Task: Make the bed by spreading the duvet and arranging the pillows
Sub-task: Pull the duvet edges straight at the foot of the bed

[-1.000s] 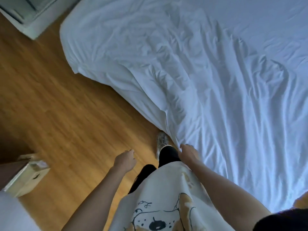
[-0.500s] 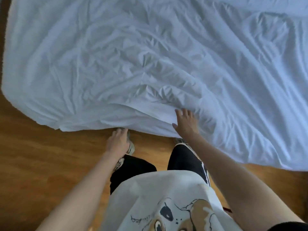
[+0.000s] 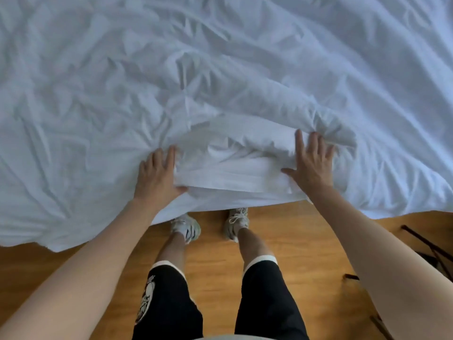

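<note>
Left hand [image 3: 157, 176] and right hand [image 3: 311, 165], fingers spread, press flat on the rumpled duvet [image 3: 220, 82] at the bed's near edge.

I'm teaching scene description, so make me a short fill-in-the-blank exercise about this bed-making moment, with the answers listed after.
1. Both the left hand and the right hand rest on the edge of the white ____.
2. The floor under the shoes is made of ____.
3. The duvet looks heavily ____ rather than smooth.
4. The person wears black ____ that end near the knees.

Missing words: duvet; wood; wrinkled; shorts
</note>
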{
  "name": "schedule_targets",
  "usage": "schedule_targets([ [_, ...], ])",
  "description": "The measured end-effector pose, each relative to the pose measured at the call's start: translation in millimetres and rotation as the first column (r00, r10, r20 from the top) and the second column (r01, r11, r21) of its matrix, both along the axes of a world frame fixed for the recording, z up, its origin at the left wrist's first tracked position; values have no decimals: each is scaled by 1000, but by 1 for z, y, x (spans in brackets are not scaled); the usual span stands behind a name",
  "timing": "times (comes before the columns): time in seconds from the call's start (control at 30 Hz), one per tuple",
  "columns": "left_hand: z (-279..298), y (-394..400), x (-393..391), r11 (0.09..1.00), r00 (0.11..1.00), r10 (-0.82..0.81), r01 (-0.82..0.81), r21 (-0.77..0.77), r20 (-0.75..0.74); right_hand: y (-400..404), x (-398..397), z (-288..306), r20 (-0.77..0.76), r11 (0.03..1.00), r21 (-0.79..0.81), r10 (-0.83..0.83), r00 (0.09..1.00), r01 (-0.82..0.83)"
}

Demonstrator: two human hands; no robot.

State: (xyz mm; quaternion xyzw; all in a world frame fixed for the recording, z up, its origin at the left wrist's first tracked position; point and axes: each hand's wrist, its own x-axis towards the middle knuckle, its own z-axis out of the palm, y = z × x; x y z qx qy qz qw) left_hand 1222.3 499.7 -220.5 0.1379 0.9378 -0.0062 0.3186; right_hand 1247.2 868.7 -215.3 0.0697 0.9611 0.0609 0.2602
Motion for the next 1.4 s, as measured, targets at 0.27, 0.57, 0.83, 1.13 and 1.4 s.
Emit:
schedule_targets([
  [0.27, -1, 9, 3, 991, 987, -35, 54, 121, -158, 28, -27, -19, 102, 970, -191, 173, 980, -152],
  [0.57, 80, -39, 54, 964, 964, -222, 239, 114, -143, 26, 22, 57, 321, 861, -402, 451, 833, -311],
  [0.83, 85, 13, 68, 929, 864, -354, 368, 30, 357, 2, 35, 53, 214, 875, -319, 441, 872, -364],
  [1.13, 18, 37, 68, 943, 943, -332, 332, 5, 30, -87, 48, -8, -132, 551, -302, 784, 606, -778],
  [1.4, -41, 41, 48, 946, 933, -323, 323, -27, -159, -136, 16, -73, -51, 689, -290, 682, 730, -664],
])
